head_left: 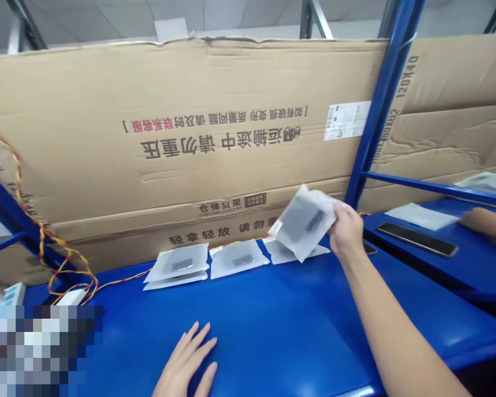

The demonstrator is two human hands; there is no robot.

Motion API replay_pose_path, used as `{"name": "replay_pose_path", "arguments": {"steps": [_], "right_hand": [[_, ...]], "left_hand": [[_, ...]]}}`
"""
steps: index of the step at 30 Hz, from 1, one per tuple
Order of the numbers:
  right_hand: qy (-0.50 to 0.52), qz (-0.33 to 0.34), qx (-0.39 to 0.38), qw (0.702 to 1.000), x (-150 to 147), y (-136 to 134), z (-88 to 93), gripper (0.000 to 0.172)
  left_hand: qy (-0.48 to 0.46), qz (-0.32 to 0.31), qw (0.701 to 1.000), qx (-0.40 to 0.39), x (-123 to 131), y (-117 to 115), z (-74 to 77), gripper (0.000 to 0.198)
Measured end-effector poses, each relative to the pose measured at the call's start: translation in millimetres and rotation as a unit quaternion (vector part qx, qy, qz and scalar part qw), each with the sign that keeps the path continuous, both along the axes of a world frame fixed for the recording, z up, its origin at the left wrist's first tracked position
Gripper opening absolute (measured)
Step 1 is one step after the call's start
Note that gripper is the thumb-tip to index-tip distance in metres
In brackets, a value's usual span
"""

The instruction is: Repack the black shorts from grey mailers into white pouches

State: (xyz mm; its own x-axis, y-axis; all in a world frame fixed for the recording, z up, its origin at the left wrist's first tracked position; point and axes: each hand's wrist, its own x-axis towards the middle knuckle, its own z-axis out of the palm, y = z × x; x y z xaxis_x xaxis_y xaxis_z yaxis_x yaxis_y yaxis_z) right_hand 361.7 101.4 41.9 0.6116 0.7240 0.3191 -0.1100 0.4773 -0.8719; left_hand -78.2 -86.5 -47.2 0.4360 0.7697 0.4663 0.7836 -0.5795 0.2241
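Observation:
In the head view my right hand (348, 230) grips a frosted zip bag (300, 223) by its right edge, with something dark and flat inside. The bag is raised and tilted above another frosted bag (279, 252) at the back of the blue shelf (256, 325). To the left lie a single bag (237, 259) and a stack of bags (179, 263), also with dark contents. My left hand (186, 366) rests low over the shelf near the front, fingers spread, holding nothing.
Tall cardboard (231, 99) backs the shelf, between blue posts (382, 105). Red and yellow twisted wire (68, 256) coils at left, near a blurred patch. On the right shelf are a phone (417, 239), a white bag (421, 215) and another person's hand (485, 225).

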Motion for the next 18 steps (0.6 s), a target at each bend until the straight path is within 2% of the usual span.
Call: {"name": "replay_pose_path", "arguments": {"steps": [3,6,7,9,11,13,15,18], "right_hand": [[-0.035,0.165,-0.049,0.984,-43.7,-14.6,1.1,0.044],[-0.097,0.337,-0.106,0.930,-106.3,-35.4,-15.5,0.044],[-0.115,0.379,-0.118,0.910,-127.4,-43.2,-23.4,0.048],[-0.150,0.430,-0.130,0.881,-164.0,-57.7,-39.5,0.053],[-0.182,0.453,-0.131,0.862,-188.9,-68.2,-53.2,0.059],[-0.214,0.460,-0.131,0.852,-200.3,-72.8,-62.7,0.062],[-0.241,0.460,-0.142,0.843,-200.8,-72.7,-67.8,0.062],[-0.269,0.458,-0.171,0.830,-193.5,-69.0,-69.9,0.060]], "left_hand": [[-0.091,0.053,0.993,-0.049,6.3,7.1,31.5,0.032],[-0.174,0.092,0.975,-0.101,17.4,34.0,71.6,0.032],[-0.185,0.093,0.973,-0.105,22.0,47.0,82.7,0.033],[-0.182,0.056,0.972,-0.135,31.9,75.1,96.2,0.037],[-0.160,0.012,0.971,-0.174,41.3,100.6,97.3,0.034],[-0.135,-0.036,0.966,-0.218,48.9,118.7,88.7,0.029],[-0.121,-0.073,0.957,-0.254,53.7,128.4,75.6,0.036],[-0.129,-0.095,0.944,-0.287,54.8,131.1,57.2,0.045]]}}
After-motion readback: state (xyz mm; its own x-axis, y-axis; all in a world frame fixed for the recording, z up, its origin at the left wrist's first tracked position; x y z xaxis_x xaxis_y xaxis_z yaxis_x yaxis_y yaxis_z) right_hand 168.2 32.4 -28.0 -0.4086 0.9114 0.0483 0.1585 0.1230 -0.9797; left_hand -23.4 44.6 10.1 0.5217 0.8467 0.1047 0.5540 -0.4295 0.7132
